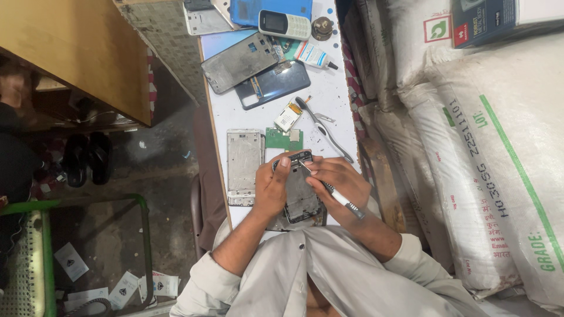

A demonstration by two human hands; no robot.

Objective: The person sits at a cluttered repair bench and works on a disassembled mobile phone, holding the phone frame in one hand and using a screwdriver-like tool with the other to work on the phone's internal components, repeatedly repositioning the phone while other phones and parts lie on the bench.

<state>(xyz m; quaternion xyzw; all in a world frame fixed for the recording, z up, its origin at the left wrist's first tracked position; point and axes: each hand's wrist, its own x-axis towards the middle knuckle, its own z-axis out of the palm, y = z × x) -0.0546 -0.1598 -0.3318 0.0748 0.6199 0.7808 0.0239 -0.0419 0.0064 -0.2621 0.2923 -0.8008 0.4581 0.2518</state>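
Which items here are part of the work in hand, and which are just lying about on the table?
In use:
- opened phone body, steadied by the left hand
- screwdriver in the right hand, tip on the phone's top edge

Lying about:
- silver phone frame
- green circuit board
- tweezers
- keypad phone
- dark back cover
- grey panel
- glue tube

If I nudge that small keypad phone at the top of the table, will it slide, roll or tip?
The keypad phone lies flat on its back, so it probably slides rather than rolls or tips. It looks small and likely light. It partly rests on a blue sheet, which may let it skid easily.
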